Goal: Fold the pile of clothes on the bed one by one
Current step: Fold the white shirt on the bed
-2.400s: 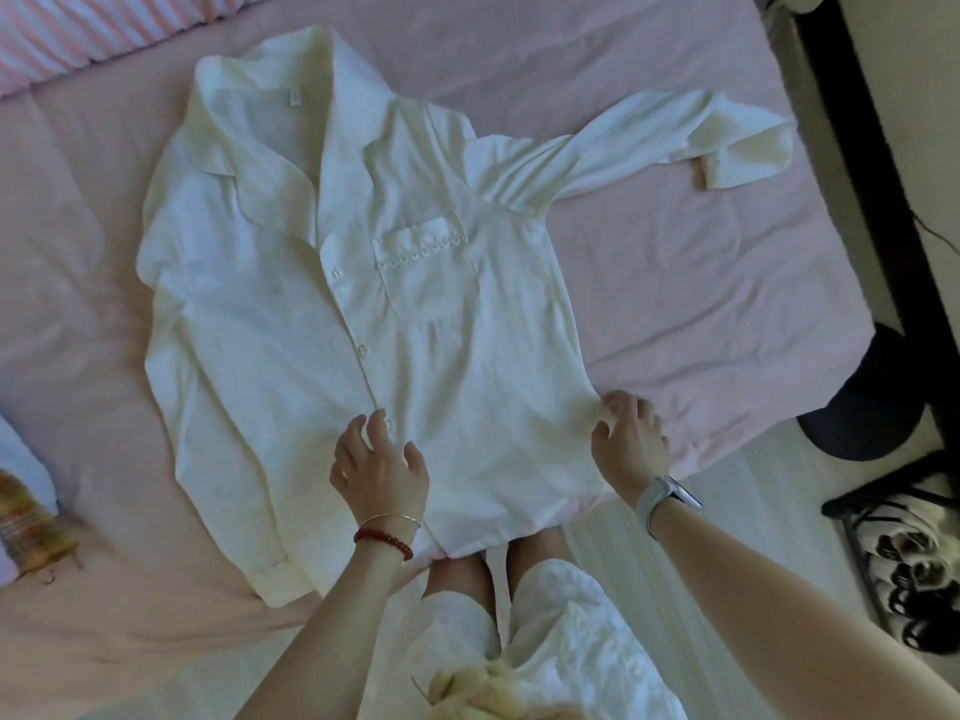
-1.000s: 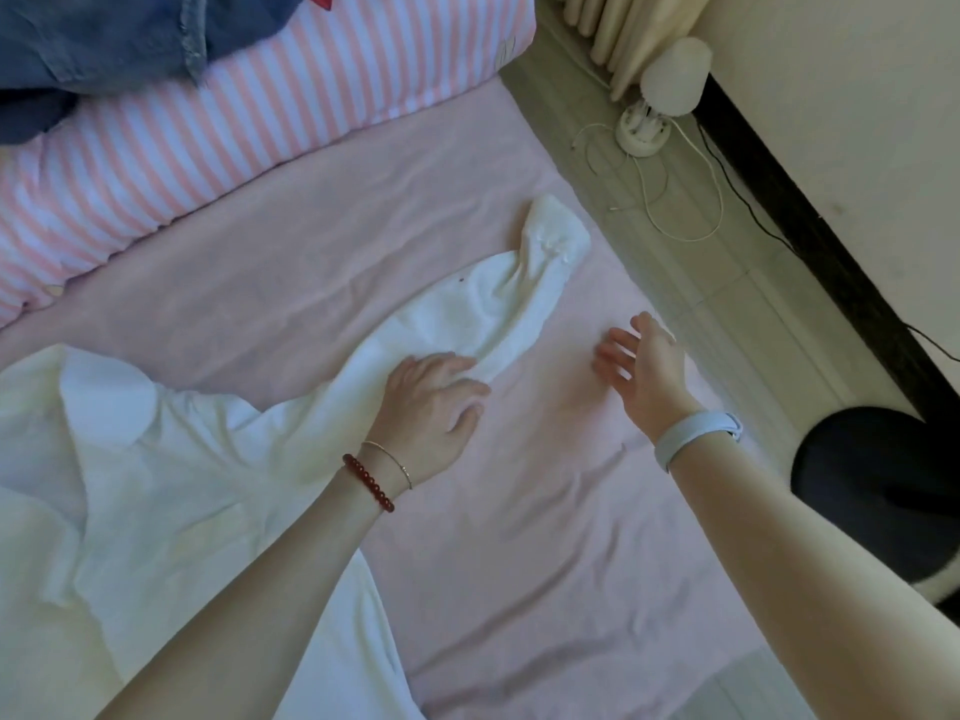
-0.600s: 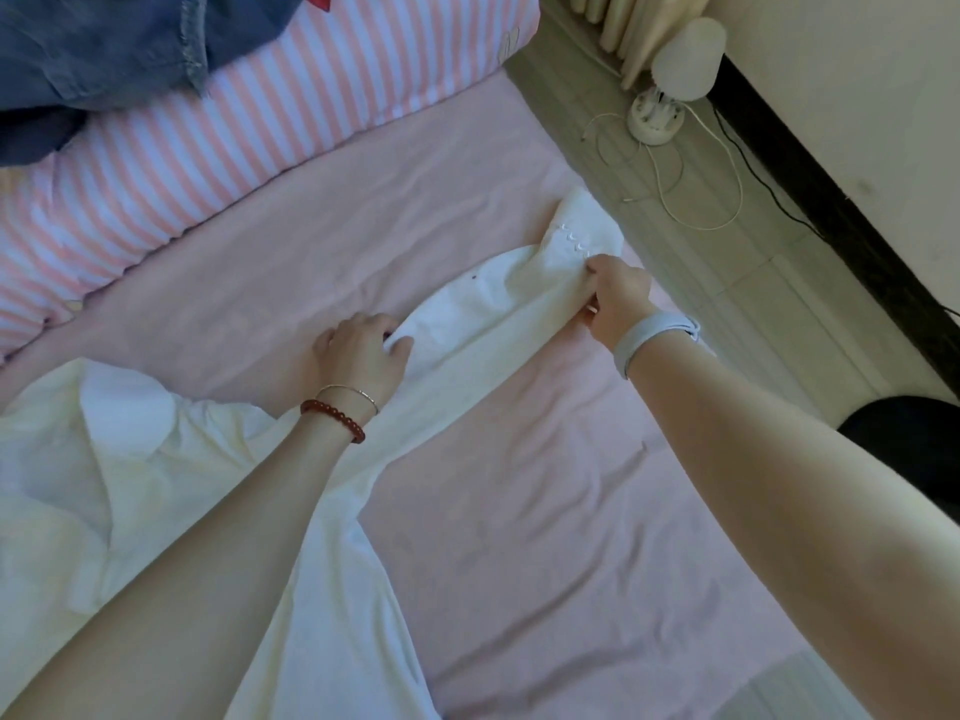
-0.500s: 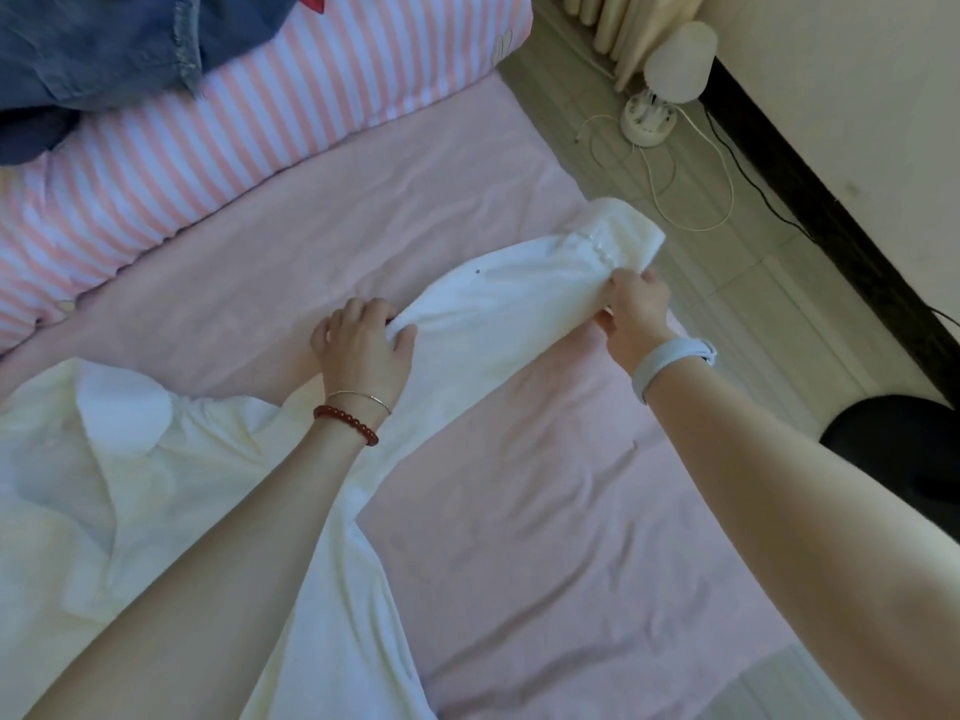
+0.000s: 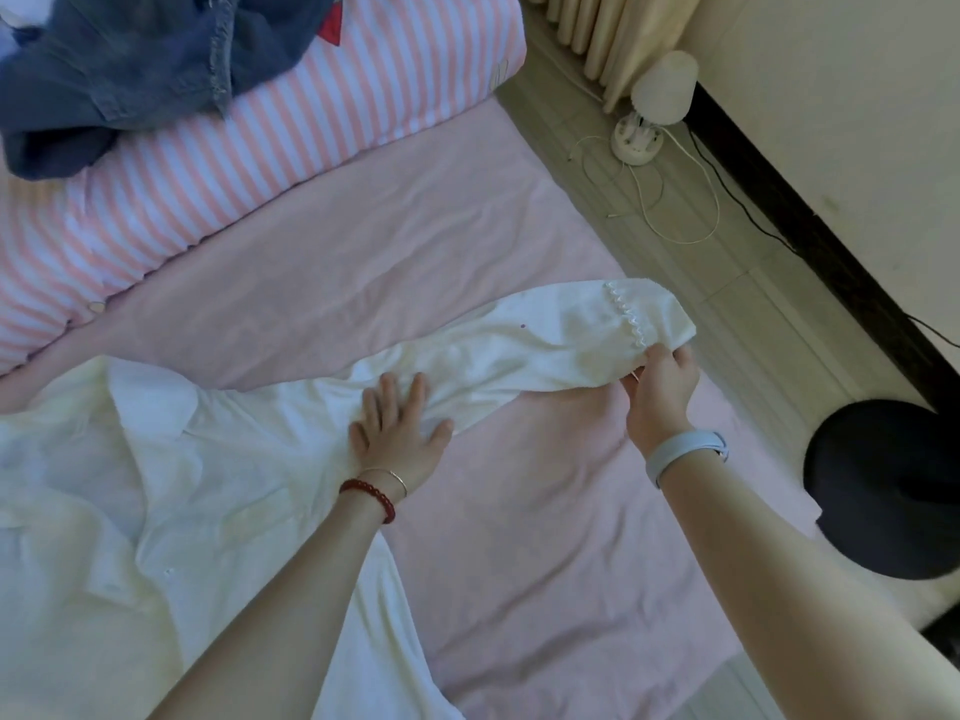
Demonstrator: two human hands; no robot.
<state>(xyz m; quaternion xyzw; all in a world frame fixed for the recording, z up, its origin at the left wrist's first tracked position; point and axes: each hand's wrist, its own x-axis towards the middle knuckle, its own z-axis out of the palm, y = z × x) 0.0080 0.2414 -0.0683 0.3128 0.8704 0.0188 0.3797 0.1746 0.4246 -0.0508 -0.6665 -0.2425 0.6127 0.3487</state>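
The pink bed sheet fills the frame. My white shirt lies at lower left, its sleeve stretching toward the right. My left hand presses flat, fingers spread, on the sleeve; my right hand pinches its cuff.

Counts on and beside the bed

One white shirt, one denim garment, one striped pillow, one lamp, one black stool, two hands, two bracelets, one wristband.
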